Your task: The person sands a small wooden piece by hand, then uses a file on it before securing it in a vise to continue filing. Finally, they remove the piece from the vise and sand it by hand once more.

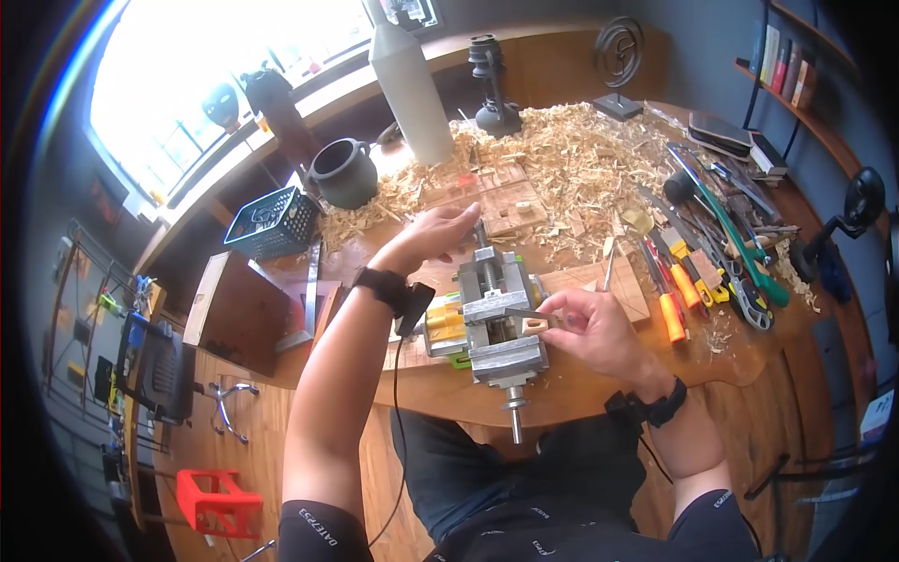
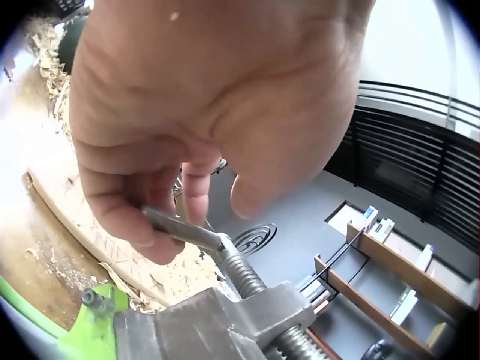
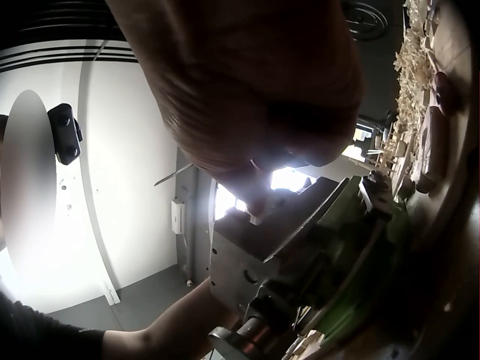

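Table (image 1: 590, 398), vise (image 1: 506, 361) lengthwise toward lap (image 1: 529, 478).

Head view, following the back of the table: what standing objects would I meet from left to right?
Teal plastic basket, dark rounded pot with a handle, tall pale bottle-shaped vase, dark stacked ornament, spiral sculpture on a block base.

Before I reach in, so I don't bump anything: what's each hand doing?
Left hand: closed, fingers curled on the handle bar of the vise.
Right hand: closed, pinching a small wooden piece at the vise.
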`<state>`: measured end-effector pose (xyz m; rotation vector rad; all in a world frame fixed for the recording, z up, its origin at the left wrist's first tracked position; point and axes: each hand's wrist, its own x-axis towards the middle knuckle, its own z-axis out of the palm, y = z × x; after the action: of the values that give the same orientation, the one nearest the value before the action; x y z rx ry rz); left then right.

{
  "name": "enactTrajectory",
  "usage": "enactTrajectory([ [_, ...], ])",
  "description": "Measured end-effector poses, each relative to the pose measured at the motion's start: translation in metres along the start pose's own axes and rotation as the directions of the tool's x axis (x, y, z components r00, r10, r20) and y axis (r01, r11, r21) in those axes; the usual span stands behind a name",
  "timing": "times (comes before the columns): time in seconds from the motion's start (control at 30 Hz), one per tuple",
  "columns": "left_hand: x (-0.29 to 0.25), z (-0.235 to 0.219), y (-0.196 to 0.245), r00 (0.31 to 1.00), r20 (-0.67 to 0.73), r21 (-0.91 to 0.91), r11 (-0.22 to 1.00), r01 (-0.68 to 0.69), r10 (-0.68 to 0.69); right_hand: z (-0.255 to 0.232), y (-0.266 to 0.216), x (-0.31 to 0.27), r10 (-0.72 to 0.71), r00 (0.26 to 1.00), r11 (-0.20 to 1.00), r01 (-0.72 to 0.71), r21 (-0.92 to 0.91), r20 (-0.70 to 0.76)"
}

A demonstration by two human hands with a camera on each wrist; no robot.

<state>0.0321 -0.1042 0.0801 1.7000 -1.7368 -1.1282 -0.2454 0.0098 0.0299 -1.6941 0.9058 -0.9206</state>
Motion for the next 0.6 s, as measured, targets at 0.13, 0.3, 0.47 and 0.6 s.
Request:
enactTrajectory([
  [0.13,0.02,0.002,0.0,1.0,0.023,0.324,0.946,0.007,-0.015,0.001,0.001,-0.001,-0.008,1.0,1.0,0.008,-0.019,-0.004],
  [0.3,0.025,0.002,0.004,0.988,0.145,0.116,0.99,-0.077,0.059,0.0,-0.002,-0.002,0.003,1.0,0.999,-0.004,-0.032,-0.003],
  [0.47,0.011,0.005,0.006,0.985,0.014,-0.253,0.954,-0.16,0.169,0.0,-0.004,-0.001,-0.013,1.0,1.0,0.013,-0.029,-0.01],
  [0.6,0.01,-0.003,0.0,0.965,0.034,-0.275,0.931,-0.241,0.26,0.001,-0.002,-0.001,-0.03,0.999,0.999,0.029,-0.033,-0.015],
])
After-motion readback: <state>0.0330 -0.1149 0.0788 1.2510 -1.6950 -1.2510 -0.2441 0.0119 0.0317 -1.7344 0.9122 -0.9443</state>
